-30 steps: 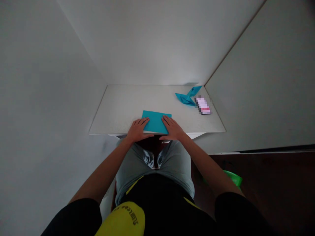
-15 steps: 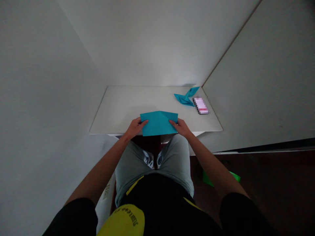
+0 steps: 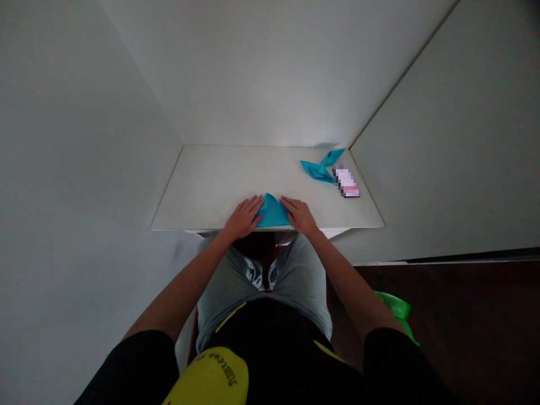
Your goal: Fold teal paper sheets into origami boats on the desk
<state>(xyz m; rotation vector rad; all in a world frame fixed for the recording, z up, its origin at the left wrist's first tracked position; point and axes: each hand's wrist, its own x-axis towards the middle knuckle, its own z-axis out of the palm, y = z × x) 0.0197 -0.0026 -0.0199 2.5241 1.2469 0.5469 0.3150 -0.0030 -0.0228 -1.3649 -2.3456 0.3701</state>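
A sheet of blue paper lies on the white table at its front edge, its middle bulging up slightly between my hands. My left hand rests flat on the paper's left part, fingers stretched out. On the right part lies my right hand, also flat with its fingers extended. Both hands cover the paper's side edges. Farther back on the right is a folded blue paper piece with pointed ends.
A phone with a lit screen, blurred in the picture, lies beside the folded piece. The white table meets walls at the back and on the right. A green plastic object is on the dark floor at lower right.
The paper, held up by its two sides before, is now down on the table. My hands have moved inward from gripping its edges to lying flat on it.
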